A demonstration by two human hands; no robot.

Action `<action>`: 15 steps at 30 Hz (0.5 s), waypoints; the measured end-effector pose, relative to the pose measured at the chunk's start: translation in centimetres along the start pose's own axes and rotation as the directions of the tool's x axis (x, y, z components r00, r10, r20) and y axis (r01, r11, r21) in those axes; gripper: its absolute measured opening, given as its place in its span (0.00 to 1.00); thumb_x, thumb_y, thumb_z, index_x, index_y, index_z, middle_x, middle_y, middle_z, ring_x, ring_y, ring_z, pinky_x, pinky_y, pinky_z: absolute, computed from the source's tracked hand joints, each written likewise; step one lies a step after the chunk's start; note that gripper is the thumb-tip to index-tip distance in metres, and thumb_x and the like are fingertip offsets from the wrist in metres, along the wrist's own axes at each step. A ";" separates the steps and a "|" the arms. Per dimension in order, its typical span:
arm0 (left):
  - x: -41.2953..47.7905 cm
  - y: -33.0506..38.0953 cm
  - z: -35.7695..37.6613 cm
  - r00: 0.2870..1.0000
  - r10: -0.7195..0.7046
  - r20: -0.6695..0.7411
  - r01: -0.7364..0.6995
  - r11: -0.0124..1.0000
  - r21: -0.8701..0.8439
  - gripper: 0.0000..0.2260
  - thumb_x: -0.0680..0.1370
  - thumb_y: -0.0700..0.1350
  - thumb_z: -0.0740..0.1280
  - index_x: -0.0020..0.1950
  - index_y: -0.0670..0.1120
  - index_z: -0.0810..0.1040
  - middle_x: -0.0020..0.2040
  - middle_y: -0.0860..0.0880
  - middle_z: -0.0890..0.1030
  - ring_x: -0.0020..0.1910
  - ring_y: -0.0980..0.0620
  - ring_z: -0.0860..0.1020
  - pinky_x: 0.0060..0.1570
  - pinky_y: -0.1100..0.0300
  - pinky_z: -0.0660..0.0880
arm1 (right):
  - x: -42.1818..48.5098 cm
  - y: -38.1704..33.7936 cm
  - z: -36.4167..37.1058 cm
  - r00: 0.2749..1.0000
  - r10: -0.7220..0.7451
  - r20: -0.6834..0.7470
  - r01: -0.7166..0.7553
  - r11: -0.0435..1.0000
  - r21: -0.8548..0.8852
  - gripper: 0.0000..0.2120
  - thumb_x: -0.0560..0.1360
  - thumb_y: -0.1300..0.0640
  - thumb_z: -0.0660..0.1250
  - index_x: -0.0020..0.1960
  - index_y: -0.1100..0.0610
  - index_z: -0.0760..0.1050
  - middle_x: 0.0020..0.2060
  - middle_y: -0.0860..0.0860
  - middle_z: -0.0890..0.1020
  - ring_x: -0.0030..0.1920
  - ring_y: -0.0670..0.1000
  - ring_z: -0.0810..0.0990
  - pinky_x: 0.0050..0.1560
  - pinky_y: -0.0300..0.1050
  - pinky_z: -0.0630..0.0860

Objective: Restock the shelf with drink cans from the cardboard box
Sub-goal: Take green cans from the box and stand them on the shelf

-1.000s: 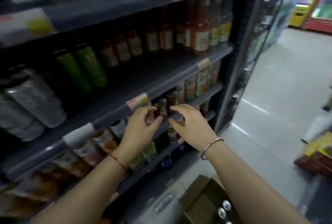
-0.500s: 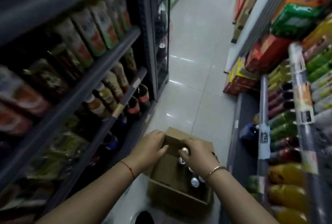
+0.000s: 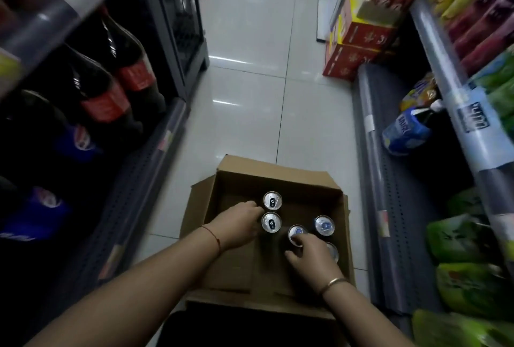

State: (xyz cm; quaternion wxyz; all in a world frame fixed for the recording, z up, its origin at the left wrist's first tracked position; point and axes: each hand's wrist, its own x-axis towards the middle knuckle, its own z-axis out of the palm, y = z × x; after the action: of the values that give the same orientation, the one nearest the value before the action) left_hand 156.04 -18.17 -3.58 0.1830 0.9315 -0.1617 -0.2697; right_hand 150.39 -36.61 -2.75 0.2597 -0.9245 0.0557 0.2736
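Cardboard box (image 3: 278, 171) stands open on the floor (image 3: 250, 96), mid-aisle, between the left shelf (image 3: 133, 179), loaded with bottles (image 3: 111, 90), and the right shelf (image 3: 389, 207). Five cans (image 3: 324, 225) stand upright in the box: two in file at left, three clustered at right. Left hand (image 3: 239, 225) lies in the box against the nearer left can (image 3: 271, 222); right hand (image 3: 311, 256) curls its fingers (image 3: 299, 239) over the middle can (image 3: 296, 232). Stacked cartons (image 3: 358, 40) sit behind, far right.

This is a shop. A shiny tiled floor (image 3: 250, 40) runs between the left shelf (image 3: 133, 176), full of big dark soda bottles (image 3: 130, 73), and the right shelf (image 3: 389, 193), full of bright snack bags (image 3: 470, 288). Little price tags (image 3: 166, 140) stick to the shelf edges, and red boxes (image 3: 361, 37) are stacked further along.
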 end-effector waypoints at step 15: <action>12.3 -7.8 6.7 0.964 0.246 -0.105 -0.253 0.966 -0.060 0.38 0.74 0.41 0.70 0.78 0.55 0.53 0.73 0.49 0.63 0.66 0.49 0.70 0.58 0.56 0.74 | 7.9 2.1 9.2 0.973 -0.031 -0.231 0.046 0.997 0.060 0.26 0.75 0.52 0.68 0.70 0.55 0.66 0.60 0.50 0.71 0.60 0.48 0.74 0.54 0.30 0.65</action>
State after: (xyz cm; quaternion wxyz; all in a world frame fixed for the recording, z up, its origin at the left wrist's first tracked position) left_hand 163.72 -17.88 -17.63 0.2568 0.9084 -0.2588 -0.2047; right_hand 152.14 -33.45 -14.50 0.2868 -0.9418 0.0761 0.1578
